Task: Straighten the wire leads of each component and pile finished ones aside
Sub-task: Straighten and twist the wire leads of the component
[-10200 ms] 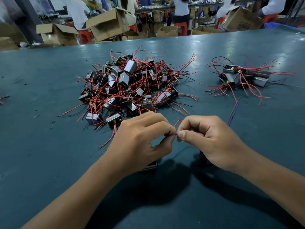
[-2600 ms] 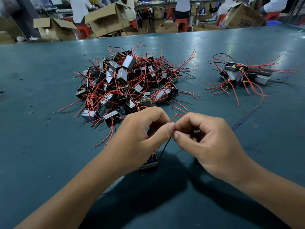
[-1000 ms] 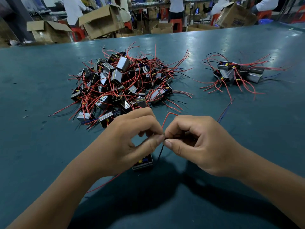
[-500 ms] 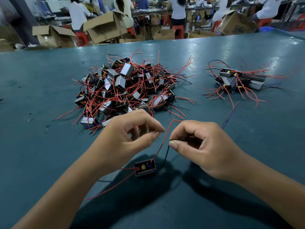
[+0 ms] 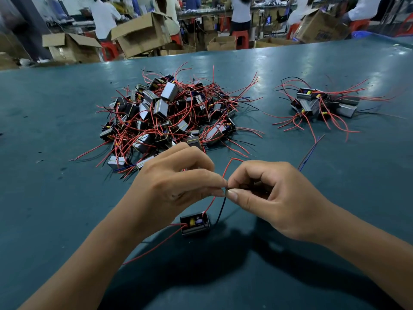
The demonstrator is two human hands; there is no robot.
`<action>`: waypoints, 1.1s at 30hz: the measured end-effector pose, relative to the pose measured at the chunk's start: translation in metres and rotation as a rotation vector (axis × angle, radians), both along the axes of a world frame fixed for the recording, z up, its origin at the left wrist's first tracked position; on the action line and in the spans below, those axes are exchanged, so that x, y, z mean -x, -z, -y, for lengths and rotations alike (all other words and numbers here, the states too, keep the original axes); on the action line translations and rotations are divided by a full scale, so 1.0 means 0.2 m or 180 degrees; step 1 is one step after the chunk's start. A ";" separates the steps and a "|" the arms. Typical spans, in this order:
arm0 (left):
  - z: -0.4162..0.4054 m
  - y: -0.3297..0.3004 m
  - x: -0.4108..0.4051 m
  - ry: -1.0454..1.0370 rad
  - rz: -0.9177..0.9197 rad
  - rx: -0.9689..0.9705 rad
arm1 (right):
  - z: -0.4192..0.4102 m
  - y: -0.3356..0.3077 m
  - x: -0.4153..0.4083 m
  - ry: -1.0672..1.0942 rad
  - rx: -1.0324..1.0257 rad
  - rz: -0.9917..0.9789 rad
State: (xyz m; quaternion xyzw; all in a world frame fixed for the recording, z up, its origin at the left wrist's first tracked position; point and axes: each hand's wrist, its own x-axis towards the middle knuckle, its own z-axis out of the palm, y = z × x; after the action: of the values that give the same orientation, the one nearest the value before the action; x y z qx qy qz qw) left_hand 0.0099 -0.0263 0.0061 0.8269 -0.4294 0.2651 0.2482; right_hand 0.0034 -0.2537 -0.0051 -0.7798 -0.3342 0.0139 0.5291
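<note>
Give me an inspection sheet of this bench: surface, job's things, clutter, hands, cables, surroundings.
Surface: teal table, glossy, with small specks.
Job's things: one component under the hands; large pile behind; small pile far right.
Clutter: loose blue wire.
Hands: left hand and right hand both pinch the component's black lead.
Cables: red lead loops up between the hands; another trails left.
Surroundings: cardboard boxes, red stools, workers beyond.

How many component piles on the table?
2: a large pile ahead of the left hand, and a small pile far right.
</note>
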 end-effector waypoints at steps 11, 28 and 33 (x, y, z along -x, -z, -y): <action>0.00 0.00 0.00 0.0048 0.0029 -0.0041 | 0.00 0.00 0.01 -0.0111 -0.0172 -0.0183; 0.05 -0.01 0.06 0.0188 -0.0872 0.0016 | 0.01 -0.01 0.01 -0.0189 -0.0001 -0.0190; 0.08 -0.01 0.08 0.0160 -0.1898 0.0421 | 0.00 -0.02 0.02 0.0052 0.0161 0.0355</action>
State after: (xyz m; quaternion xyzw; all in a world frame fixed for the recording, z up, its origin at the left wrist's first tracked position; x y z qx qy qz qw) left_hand -0.0056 -0.0418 0.0085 0.8394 -0.3397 0.0319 0.4230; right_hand -0.0004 -0.2544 -0.0013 -0.7952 -0.3563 -0.0255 0.4899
